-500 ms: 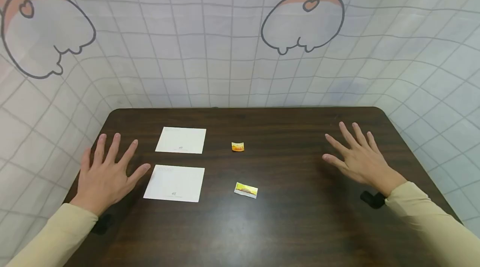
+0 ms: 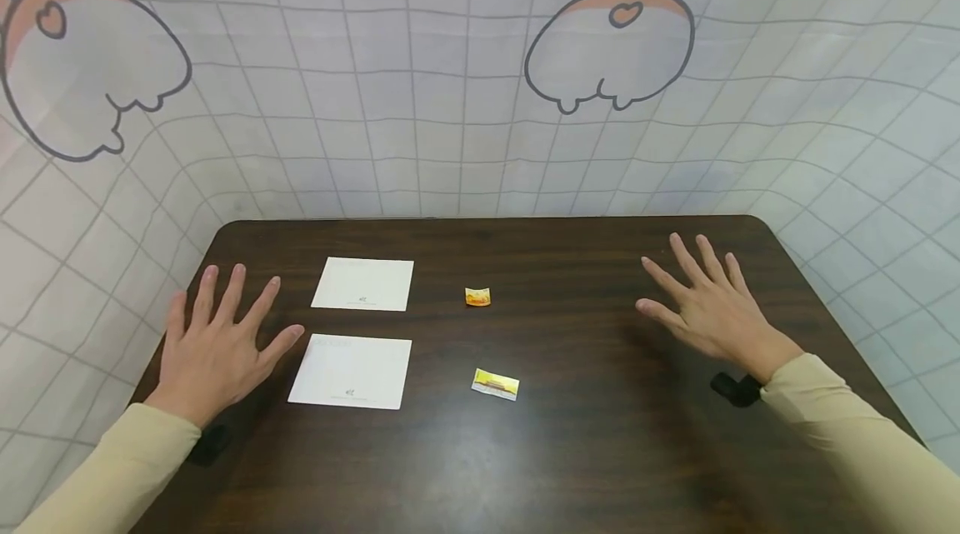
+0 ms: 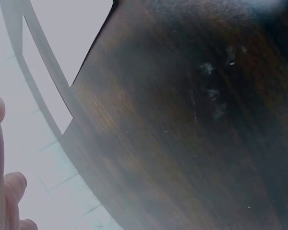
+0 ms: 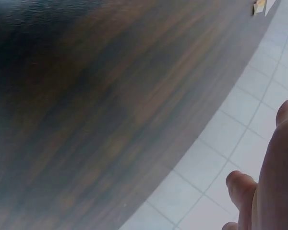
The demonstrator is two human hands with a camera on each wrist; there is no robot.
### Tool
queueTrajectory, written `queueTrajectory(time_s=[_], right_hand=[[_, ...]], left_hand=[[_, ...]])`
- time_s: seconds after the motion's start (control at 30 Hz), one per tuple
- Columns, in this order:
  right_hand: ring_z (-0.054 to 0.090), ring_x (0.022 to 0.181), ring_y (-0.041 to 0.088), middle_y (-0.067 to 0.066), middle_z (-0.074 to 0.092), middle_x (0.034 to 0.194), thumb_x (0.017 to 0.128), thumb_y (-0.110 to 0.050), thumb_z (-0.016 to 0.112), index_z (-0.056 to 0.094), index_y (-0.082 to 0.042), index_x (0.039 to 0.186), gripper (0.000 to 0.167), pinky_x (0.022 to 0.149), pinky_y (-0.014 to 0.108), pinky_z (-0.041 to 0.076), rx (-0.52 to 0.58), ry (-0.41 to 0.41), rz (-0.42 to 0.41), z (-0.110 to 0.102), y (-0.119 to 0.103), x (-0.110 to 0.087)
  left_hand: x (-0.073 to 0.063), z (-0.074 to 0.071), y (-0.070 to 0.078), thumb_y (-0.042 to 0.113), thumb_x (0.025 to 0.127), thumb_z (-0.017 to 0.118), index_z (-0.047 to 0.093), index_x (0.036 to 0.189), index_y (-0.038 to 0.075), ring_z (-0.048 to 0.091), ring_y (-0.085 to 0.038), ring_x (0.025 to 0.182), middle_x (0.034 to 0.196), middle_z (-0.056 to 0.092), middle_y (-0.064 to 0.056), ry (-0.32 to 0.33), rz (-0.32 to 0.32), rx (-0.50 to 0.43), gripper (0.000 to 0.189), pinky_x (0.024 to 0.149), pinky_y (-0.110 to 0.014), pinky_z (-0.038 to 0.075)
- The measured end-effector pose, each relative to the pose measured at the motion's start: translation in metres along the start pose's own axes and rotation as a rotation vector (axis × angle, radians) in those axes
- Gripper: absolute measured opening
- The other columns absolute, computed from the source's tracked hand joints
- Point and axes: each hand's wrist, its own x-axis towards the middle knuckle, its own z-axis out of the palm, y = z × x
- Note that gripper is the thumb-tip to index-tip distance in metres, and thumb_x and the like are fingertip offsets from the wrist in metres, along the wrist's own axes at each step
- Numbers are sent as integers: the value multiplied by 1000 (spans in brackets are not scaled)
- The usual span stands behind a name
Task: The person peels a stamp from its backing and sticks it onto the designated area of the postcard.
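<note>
My left hand point(image 2: 217, 351), fingers spread and holding nothing, is over the left side of the table, its thumb beside the nearer white card point(image 2: 351, 372). Farther back lies a second white card point(image 2: 363, 284); both bear a small grey print near the lower edge. My right hand point(image 2: 716, 313), also spread with nothing in it, is over the right side. Between the hands lie a small orange-yellow packet point(image 2: 477, 297) and, nearer, a longer yellow-and-white packet point(image 2: 496, 384). In the left wrist view, fingers point(image 3: 14, 187) show at the left edge; the right wrist view has fingers point(image 4: 242, 189) at lower right.
A dark brown wooden table point(image 2: 570, 451) with rounded far corners carries everything. White grid-patterned cloth point(image 2: 465, 101) with cartoon animal drawings hangs behind it and along both sides. Black wrist devices point(image 2: 735, 390) show beneath the forearms.
My right hand has shifted slightly left and away from me. The left hand is almost still, and the cards and packets keep their places on the table.
</note>
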Motion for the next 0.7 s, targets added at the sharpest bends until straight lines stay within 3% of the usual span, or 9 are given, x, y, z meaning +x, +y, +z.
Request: queueTrajectory(time_s=[0.3, 0.7], right_hand=[[-7, 161, 50, 17, -4, 176, 104, -68, 38, 22, -29, 166, 75, 123, 77, 4, 12, -4, -1, -3, -7, 10], [-5, 161, 52, 18, -2, 176, 104, -67, 39, 23, -28, 166, 75, 123, 78, 5, 24, 0, -13, -2, -14, 11]], left_hand=[[5, -1, -1, 69, 99, 48, 42, 159, 20, 15, -52, 158, 167, 29, -29, -28, -3, 11, 78, 121, -75, 13], [12, 1, 5, 67, 102, 45, 29, 164, 23, -2, -47, 162, 172, 18, -26, -73, 55, -49, 78, 123, -75, 7]])
